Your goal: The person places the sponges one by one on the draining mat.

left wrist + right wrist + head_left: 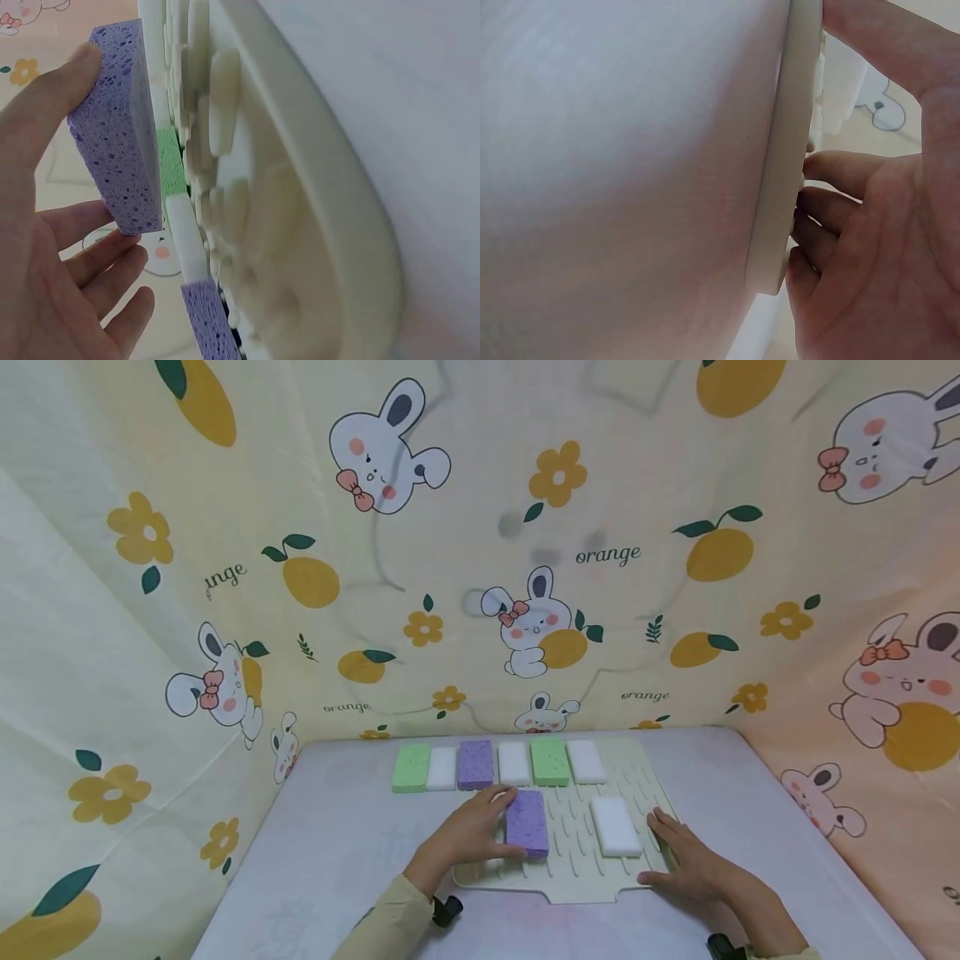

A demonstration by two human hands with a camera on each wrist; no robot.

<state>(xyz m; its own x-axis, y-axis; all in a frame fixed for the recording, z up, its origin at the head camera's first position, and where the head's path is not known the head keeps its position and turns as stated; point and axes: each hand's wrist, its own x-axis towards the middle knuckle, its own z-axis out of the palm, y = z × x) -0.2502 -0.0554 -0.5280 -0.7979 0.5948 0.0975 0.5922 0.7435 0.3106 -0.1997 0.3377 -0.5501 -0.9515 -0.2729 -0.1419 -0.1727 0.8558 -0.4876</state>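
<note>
In the head view my left hand (472, 831) grips a purple sponge (527, 823) by its two ends over the cream ridged drying mat (573, 868). The left wrist view shows the thumb on one end of that sponge (120, 127) and fingertips at the other. Its face stands a little off the mat's ridges there. My right hand (686, 860) rests at the mat's right edge, fingers spread and holding nothing. In the right wrist view its fingertips lie along the mat's rim (784, 172). Left of that hand, a white sponge (617, 827) lies on the mat.
Along the back runs a row: a green sponge (411, 768), a white one (442, 769), a purple one (476, 765), then white, green (550, 762) and white (587, 762). The row's left end lies beyond the mat, on the pale table (322, 843). A printed cloth (465, 543) encloses the table.
</note>
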